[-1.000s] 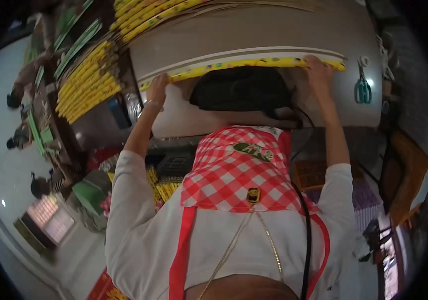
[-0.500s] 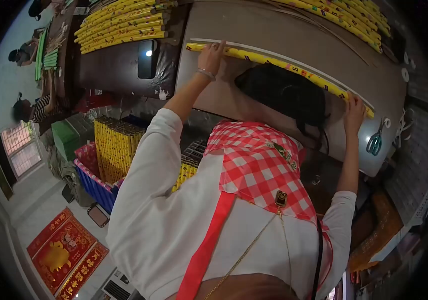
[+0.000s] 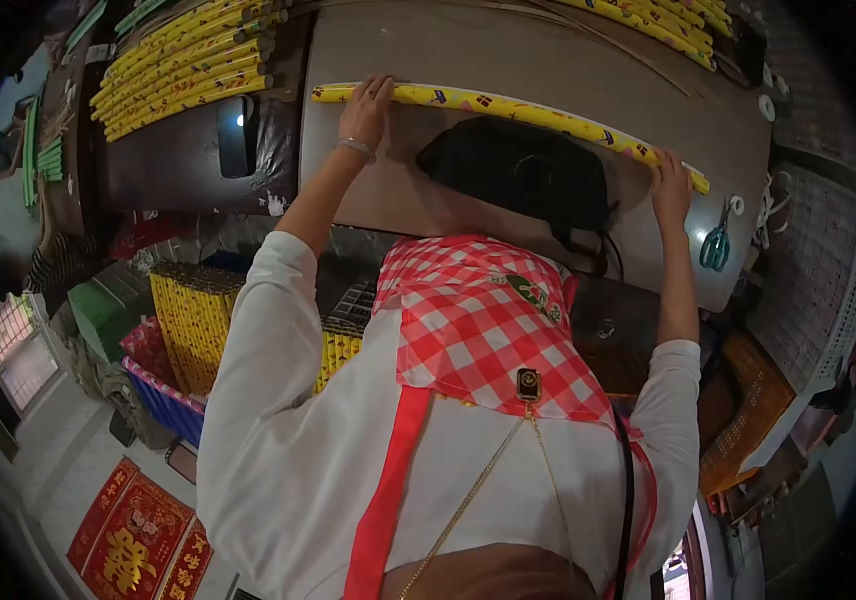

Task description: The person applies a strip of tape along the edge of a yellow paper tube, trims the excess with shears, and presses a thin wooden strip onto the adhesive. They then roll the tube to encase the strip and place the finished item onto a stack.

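A long yellow patterned tube [image 3: 518, 113] lies across the brown table [image 3: 428, 50], with a thin white edge along its far side. Near the tube's left end rests my left hand [image 3: 364, 112], its fingers laid over the top. My right hand [image 3: 670, 193] is on the tube close to its right end, fingers bent over it. Whether either hand grips the tube or only presses on it is hard to tell. Between my arms, on the near side of the tube, lies a black bag [image 3: 518, 170].
Yellow tubes [image 3: 188, 70] are piled at the left, and more [image 3: 648, 25] at the far right. A black phone [image 3: 237, 137] lies left. Teal scissors [image 3: 715, 245] lie right. A blue crate [image 3: 168, 405] stands lower left. Another person [image 3: 58, 265] is at the far left.
The view has shifted, so most things appear further left. The tube looks rolled towards the white strip, which now shows only as a thin edge beside it. Both hands remain on the tube.
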Action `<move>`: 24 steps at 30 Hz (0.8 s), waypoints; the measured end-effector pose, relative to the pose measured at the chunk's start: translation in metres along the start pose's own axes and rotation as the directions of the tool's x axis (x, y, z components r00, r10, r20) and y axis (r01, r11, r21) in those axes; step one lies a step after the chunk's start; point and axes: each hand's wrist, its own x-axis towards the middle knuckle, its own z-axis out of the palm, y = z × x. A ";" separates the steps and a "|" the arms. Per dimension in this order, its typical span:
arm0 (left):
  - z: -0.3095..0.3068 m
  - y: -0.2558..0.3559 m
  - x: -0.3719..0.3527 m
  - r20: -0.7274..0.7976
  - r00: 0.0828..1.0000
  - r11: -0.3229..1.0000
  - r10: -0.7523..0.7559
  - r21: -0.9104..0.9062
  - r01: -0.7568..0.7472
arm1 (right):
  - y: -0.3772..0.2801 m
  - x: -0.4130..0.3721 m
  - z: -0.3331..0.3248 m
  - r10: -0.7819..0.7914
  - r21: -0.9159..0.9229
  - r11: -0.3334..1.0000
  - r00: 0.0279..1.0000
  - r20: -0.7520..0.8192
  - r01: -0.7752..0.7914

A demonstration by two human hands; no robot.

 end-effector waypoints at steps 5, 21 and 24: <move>-0.006 0.012 0.008 0.089 0.992 0.992 -0.084 0.100 0.075 | 0.006 0.010 -0.002 0.004 -0.034 0.999 1.000 0.005 -0.004; 0.004 -0.015 0.107 0.121 0.991 0.995 -0.065 0.086 0.055 | -0.098 0.074 0.007 -0.032 0.209 0.976 0.990 -0.138 0.060; -0.001 -0.010 0.111 0.032 0.999 0.996 -0.015 0.085 0.013 | -0.138 0.085 0.023 -0.108 0.234 0.961 0.977 -0.182 0.150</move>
